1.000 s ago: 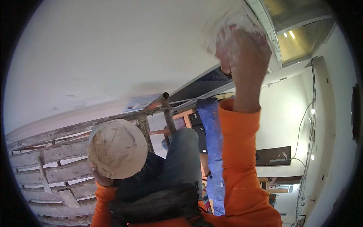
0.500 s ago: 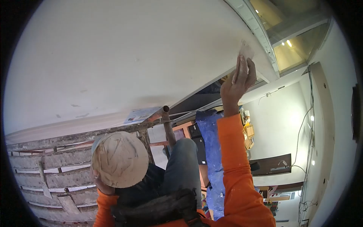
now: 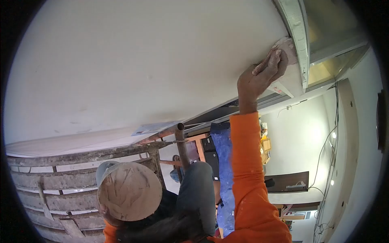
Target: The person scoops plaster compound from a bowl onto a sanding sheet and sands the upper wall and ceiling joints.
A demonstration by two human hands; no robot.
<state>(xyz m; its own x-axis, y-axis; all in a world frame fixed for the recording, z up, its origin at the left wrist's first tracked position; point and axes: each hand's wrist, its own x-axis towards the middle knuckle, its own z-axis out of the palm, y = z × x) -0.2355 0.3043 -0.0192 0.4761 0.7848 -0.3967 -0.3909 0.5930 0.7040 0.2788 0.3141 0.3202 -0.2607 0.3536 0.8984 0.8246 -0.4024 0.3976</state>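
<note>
My right hand (image 3: 265, 73), dusted with white, is closed on a thin, flat putty spreader (image 3: 289, 50) smeared with whitish paste. The spreader is against the pale wall surface (image 3: 162, 60), beside the white frame strip (image 3: 300, 44). Low on the left, my left hand (image 3: 106, 212) grips the side of a round tub, mostly hidden behind it. Off-white putty (image 3: 131, 192), streaked by spreading, fills the tub to its top. The tub's bluish-grey wall (image 3: 102, 174) shows at its left edge.
Worn scaffold planks (image 3: 56, 180) with gaps lie at the left. A rusty scaffold pipe (image 3: 181, 141) rises by my knee (image 3: 196, 182). Blue sheeting (image 3: 223, 162) hangs below my right arm. Loose cables (image 3: 334, 133) run along the wall at right. Glass panels (image 3: 332, 28) are at upper right.
My right hand has moved right and slightly up with the spreader, to the frame strip. The tub in my left hand sits lower in view.
</note>
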